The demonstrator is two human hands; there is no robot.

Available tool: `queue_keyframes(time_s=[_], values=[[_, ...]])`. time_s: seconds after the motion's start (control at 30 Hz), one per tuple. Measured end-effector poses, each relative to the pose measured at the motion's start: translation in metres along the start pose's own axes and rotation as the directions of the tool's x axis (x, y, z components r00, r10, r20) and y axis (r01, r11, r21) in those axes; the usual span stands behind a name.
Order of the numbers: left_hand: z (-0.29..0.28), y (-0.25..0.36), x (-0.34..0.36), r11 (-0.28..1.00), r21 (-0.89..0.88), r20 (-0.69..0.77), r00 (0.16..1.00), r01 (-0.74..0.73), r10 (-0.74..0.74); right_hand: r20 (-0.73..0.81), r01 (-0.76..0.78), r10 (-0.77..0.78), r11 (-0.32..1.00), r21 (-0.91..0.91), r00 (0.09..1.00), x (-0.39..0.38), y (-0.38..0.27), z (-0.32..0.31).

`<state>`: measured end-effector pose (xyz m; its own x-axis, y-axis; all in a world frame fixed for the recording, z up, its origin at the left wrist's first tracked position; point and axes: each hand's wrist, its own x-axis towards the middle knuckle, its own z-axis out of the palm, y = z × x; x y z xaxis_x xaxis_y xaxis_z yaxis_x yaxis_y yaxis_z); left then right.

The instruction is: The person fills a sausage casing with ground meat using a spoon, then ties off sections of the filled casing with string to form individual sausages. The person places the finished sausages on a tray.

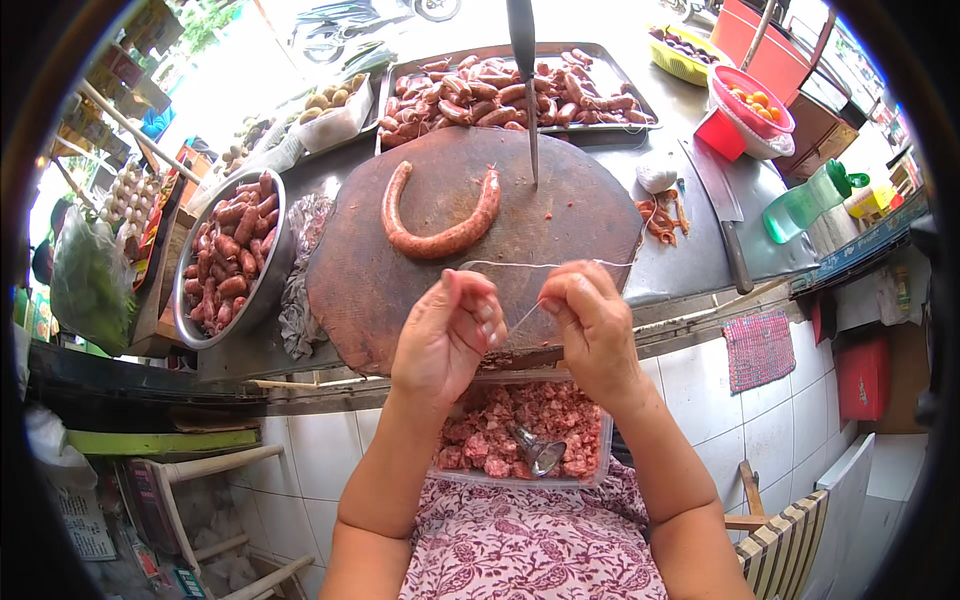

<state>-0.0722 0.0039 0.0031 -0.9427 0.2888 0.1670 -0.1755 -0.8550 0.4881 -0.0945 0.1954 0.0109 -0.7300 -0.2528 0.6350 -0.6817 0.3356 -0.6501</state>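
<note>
My left hand point(455, 340) is raised at the near edge of the round wooden board point(350, 280), fingers curled on a thin white string point(530, 265). To its right, my right hand point(590, 330) pinches the same string, which stretches between both hands and trails rightward. Beyond them a long, curved raw sausage point(435, 240) lies in a U on the board. A dark knife point(532, 150) stands upright at the board's back. A white ball of string point(656, 178) sits right of the board. Below my hands is a clear tub of chopped meat point(480, 440) with a metal funnel point(540, 452) in it.
A metal tray of sausage links point(470, 95) is at the back, a bowl of sausages point(225, 260) at left. A cleaver point(725, 205), green bottle point(800, 210) and pink basket point(750, 110) are at right. A folding chair point(780, 550) stands lower right.
</note>
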Motion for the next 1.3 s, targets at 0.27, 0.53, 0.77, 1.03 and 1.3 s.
queue_keyframes(time_s=[0.27, 0.53, 0.77, 1.03, 1.3], values=[[0.005, -0.005, 0.009, 0.401, 0.886, -0.235, 0.971, 0.233, -0.044, 0.220, -0.182, 0.161, 0.980, 0.081, 0.962, 0.002, 0.011, 0.011], [0.010, -0.015, 0.002, 0.051, 0.999, 0.012, 0.990, -0.019, 0.137, 0.169, -0.397, 0.365, 0.886, 0.238, 0.916, 0.004, 0.000, 0.006], [0.008, -0.023, 0.010, -0.241, 0.943, 0.306, 0.880, -0.229, 0.363, 0.123, -0.439, 0.425, 0.817, 0.373, 0.897, -0.001, -0.003, 0.018], [0.008, -0.029, 0.002, 0.094, 0.974, 0.135, 0.861, -0.207, 0.490, 0.277, -0.645, 0.604, 0.558, 0.523, 0.747, 0.002, 0.001, 0.014], [0.006, -0.007, -0.002, 0.951, 0.204, -0.273, 0.947, 0.230, -0.171, 0.015, -0.111, 0.110, 0.986, 0.125, 0.994, -0.010, -0.012, 0.012]])
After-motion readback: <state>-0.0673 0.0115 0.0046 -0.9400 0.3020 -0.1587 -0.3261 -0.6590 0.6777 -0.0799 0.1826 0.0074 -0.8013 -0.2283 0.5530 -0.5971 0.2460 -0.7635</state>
